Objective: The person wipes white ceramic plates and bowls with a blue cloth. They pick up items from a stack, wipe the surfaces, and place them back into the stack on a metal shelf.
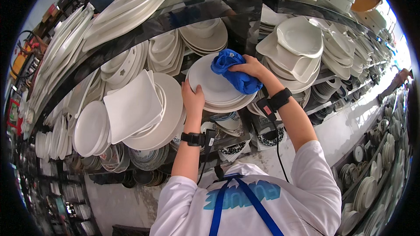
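A stack of round white plates [213, 78] lies on the shelf in front of me. My left hand [193, 96] grips the left rim of the top plates, thumb over the edge and fingers at the side. Bunched in my right hand [251, 67] is a blue cloth [234, 70], which rests over the right part of the top plate and hangs past its rim. Whether the cloth presses on the plate's surface cannot be told. Black straps with small boxes and cables are on both wrists.
Square white plates [133, 108] on larger round ones stand close at the left. White dishes [300, 36] are stacked at the right. A dark shelf edge [210, 9] runs above, with more plates on it. Patterned plates [229, 123] sit below. A person's arm [395, 82] shows far right.
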Demonstrator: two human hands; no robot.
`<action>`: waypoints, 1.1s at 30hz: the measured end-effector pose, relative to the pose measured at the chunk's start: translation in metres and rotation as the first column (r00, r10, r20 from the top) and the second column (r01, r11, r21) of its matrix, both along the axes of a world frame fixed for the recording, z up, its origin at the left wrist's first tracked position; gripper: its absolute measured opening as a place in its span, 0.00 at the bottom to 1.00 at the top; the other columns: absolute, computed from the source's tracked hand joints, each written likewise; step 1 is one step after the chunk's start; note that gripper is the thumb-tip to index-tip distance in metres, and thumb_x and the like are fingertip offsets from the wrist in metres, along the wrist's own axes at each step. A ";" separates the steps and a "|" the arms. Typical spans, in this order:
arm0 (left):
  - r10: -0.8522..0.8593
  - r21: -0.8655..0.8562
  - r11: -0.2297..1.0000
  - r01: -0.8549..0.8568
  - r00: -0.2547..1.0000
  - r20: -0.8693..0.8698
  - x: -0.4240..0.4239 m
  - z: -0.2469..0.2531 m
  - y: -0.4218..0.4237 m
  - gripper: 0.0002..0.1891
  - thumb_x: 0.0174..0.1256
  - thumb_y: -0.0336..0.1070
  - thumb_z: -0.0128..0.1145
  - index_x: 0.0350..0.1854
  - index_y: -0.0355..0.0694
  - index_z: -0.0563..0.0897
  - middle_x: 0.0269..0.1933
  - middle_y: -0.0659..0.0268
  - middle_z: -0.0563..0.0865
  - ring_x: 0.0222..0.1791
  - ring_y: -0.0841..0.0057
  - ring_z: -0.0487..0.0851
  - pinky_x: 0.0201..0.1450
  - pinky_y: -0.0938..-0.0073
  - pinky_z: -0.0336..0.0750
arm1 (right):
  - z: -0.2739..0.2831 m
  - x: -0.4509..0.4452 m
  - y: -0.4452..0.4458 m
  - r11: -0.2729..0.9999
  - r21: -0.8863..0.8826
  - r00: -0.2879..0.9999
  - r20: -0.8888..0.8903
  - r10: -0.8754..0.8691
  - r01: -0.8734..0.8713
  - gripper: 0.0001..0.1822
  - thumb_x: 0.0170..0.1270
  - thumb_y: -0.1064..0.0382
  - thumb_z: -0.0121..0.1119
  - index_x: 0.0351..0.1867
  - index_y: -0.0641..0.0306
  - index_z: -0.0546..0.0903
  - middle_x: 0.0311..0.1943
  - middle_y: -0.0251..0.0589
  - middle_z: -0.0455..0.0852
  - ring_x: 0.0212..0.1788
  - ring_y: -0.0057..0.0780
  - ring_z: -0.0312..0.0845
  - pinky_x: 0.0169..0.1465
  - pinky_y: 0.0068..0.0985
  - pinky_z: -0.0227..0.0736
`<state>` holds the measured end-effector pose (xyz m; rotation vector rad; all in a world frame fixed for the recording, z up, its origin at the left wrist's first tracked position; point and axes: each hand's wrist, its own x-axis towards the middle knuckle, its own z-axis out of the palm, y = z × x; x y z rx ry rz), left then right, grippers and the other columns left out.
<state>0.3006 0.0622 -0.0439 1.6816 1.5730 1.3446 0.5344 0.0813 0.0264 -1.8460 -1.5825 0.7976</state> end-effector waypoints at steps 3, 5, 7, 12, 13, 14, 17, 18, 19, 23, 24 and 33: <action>-0.008 0.048 0.999 0.003 0.995 0.103 -0.001 0.004 0.003 0.23 0.59 0.29 0.51 0.58 0.32 0.69 0.57 0.44 0.73 0.62 0.51 0.67 0.63 0.62 0.61 | 0.000 0.000 0.003 1.000 -0.024 0.998 0.056 0.010 -0.008 0.44 0.36 0.44 0.71 0.53 0.74 0.74 0.46 0.56 0.80 0.47 0.40 0.79 0.51 0.28 0.73; -0.003 0.035 0.999 -0.003 0.988 0.154 0.001 0.012 0.004 0.21 0.61 0.28 0.49 0.58 0.32 0.69 0.55 0.46 0.75 0.58 0.54 0.72 0.59 0.65 0.65 | -0.005 0.002 0.007 1.000 -0.012 0.996 0.091 0.022 -0.021 0.45 0.35 0.42 0.70 0.54 0.74 0.73 0.46 0.58 0.80 0.46 0.42 0.79 0.52 0.28 0.73; 0.011 0.028 0.999 -0.017 0.979 0.206 0.004 0.024 0.003 0.20 0.63 0.27 0.46 0.58 0.32 0.70 0.54 0.47 0.77 0.54 0.57 0.76 0.55 0.67 0.68 | -0.009 0.004 0.010 0.997 0.015 0.992 0.102 0.074 -0.076 0.46 0.35 0.41 0.70 0.55 0.73 0.73 0.48 0.60 0.78 0.49 0.44 0.77 0.54 0.29 0.71; 0.060 0.063 0.995 -0.083 0.952 0.300 0.001 0.020 0.015 0.17 0.66 0.27 0.42 0.57 0.31 0.72 0.50 0.49 0.80 0.49 0.64 0.79 0.52 0.72 0.70 | -0.002 -0.008 0.011 0.986 -0.013 0.974 0.153 0.166 -0.166 0.47 0.36 0.39 0.70 0.54 0.74 0.73 0.55 0.63 0.69 0.59 0.49 0.65 0.60 0.33 0.64; 0.074 0.075 0.992 -0.103 0.946 0.316 0.002 0.018 0.017 0.17 0.66 0.27 0.42 0.57 0.31 0.72 0.50 0.49 0.80 0.49 0.64 0.79 0.52 0.72 0.70 | -0.004 -0.008 0.012 0.985 0.007 0.970 0.172 0.171 -0.174 0.47 0.36 0.40 0.70 0.54 0.75 0.73 0.54 0.63 0.71 0.58 0.48 0.67 0.59 0.33 0.65; 0.088 0.086 0.989 -0.123 0.939 0.333 0.004 0.015 0.019 0.17 0.66 0.27 0.42 0.57 0.31 0.72 0.50 0.49 0.80 0.48 0.65 0.79 0.52 0.72 0.70 | -0.005 -0.009 0.013 0.983 0.027 0.966 0.191 0.175 -0.183 0.46 0.36 0.40 0.70 0.53 0.75 0.73 0.53 0.62 0.72 0.56 0.48 0.69 0.58 0.32 0.67; 0.066 0.103 0.987 -0.125 0.892 0.446 0.005 0.008 0.027 0.17 0.67 0.27 0.42 0.57 0.30 0.72 0.51 0.51 0.80 0.49 0.66 0.79 0.53 0.73 0.69 | -0.006 -0.008 0.017 0.977 0.033 0.956 0.216 0.199 -0.211 0.45 0.37 0.41 0.70 0.51 0.78 0.74 0.48 0.61 0.77 0.51 0.45 0.75 0.54 0.31 0.71; 0.049 0.105 0.988 -0.115 0.869 0.493 0.006 0.010 0.026 0.17 0.67 0.27 0.41 0.57 0.30 0.72 0.52 0.51 0.79 0.49 0.67 0.79 0.53 0.73 0.69 | -0.007 -0.006 0.018 0.975 0.025 0.953 0.219 0.210 -0.220 0.44 0.37 0.42 0.70 0.50 0.78 0.74 0.47 0.60 0.78 0.49 0.44 0.77 0.52 0.31 0.72; 0.037 0.111 0.988 -0.111 0.854 0.519 0.008 0.012 0.025 0.17 0.67 0.27 0.41 0.57 0.29 0.72 0.53 0.51 0.79 0.49 0.67 0.78 0.54 0.73 0.68 | -0.008 -0.005 0.018 0.973 0.034 0.956 0.199 0.217 -0.228 0.44 0.38 0.42 0.70 0.50 0.78 0.74 0.46 0.59 0.79 0.48 0.43 0.78 0.51 0.30 0.73; 0.030 0.106 0.988 -0.110 0.820 0.572 0.012 0.021 0.021 0.17 0.67 0.26 0.40 0.57 0.28 0.71 0.54 0.53 0.78 0.51 0.69 0.77 0.55 0.75 0.67 | -0.006 -0.003 0.016 0.965 0.046 0.959 0.128 0.252 -0.259 0.42 0.39 0.45 0.71 0.51 0.79 0.73 0.44 0.58 0.80 0.46 0.40 0.79 0.50 0.29 0.74; 0.038 0.096 0.989 -0.113 0.820 0.572 0.012 0.023 0.019 0.17 0.67 0.26 0.40 0.57 0.27 0.71 0.54 0.53 0.78 0.51 0.70 0.77 0.55 0.75 0.67 | -0.004 -0.004 0.015 0.962 0.042 0.959 0.112 0.262 -0.268 0.42 0.39 0.46 0.71 0.51 0.79 0.72 0.44 0.58 0.80 0.46 0.40 0.79 0.50 0.30 0.74; -0.108 0.118 0.993 0.022 0.599 0.793 0.012 0.056 -0.003 0.17 0.68 0.26 0.41 0.57 0.29 0.72 0.53 0.57 0.78 0.50 0.74 0.77 0.55 0.76 0.68 | 0.023 -0.008 -0.026 0.994 0.055 0.892 -0.440 0.106 -0.091 0.39 0.41 0.53 0.72 0.53 0.75 0.70 0.44 0.51 0.80 0.45 0.35 0.78 0.48 0.28 0.74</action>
